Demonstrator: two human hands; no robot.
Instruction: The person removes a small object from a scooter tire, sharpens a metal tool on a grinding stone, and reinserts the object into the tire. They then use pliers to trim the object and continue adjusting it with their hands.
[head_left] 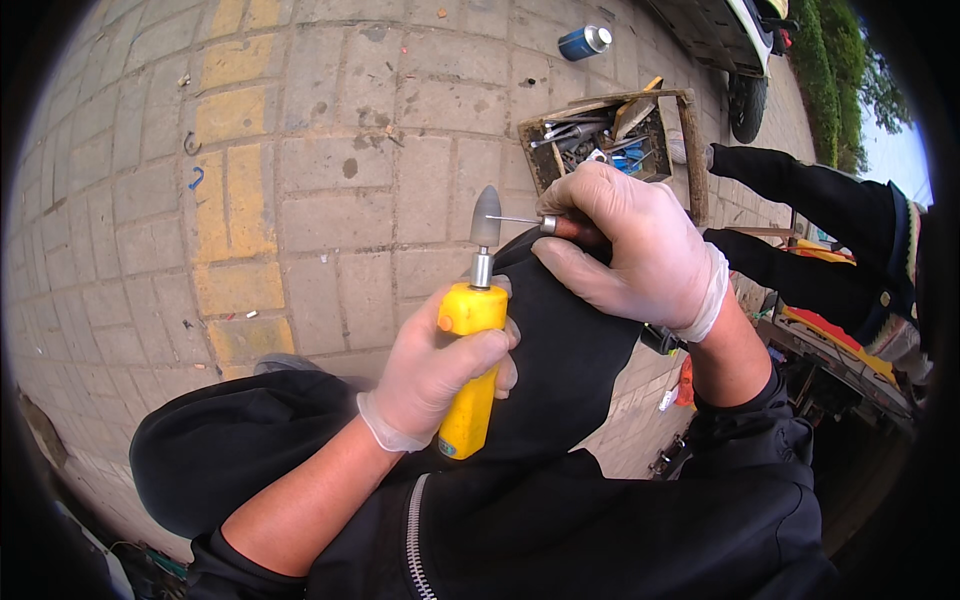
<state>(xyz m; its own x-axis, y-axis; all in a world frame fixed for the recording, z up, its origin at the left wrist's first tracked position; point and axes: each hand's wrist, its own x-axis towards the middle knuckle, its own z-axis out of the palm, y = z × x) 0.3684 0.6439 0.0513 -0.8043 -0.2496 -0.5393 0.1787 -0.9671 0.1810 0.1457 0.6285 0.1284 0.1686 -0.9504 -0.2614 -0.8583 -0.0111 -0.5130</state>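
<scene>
wide paving [335,90] leftward, crate [543,163] edge ahead, grinder [474,312], awl [568,229]

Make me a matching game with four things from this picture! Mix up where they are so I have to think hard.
Things:
1. Yellow handheld power tool with a grey cone-shaped tip
2. Brown-handled pick with a thin metal shaft
3. Blue cylindrical can with a silver top
4. Open wooden box

Places and states:
A. Holding a jumble of tools
B. Gripped by the white-gloved right hand
C. On the paving, closest to the picture's top edge
D. Gripped by the white-gloved left hand

Right pairs: 1-D, 2-B, 3-C, 4-A
</scene>
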